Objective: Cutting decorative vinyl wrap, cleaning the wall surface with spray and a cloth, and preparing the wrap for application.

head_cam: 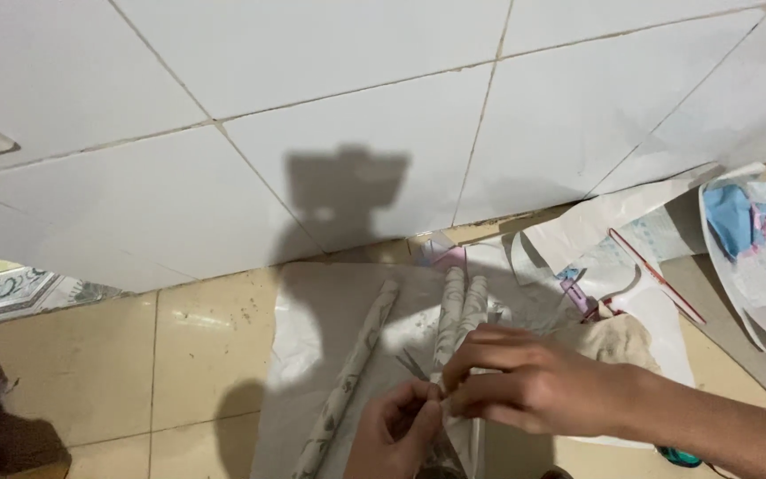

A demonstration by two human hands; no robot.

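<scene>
Pinching rolled paper tube (450, 326), both hands, L (396, 435), R (525, 383)

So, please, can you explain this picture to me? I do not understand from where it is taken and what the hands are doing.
The one picture comes from a camera worn on a person's head, looking down at their own bare hands. The left hand and right hand together pinch a rolled paper tube. Another rolled tube lies apart to its left on a pale sheet spread over the tiled floor. A white tiled wall stands behind. White plastic bags lie to the right.
</scene>
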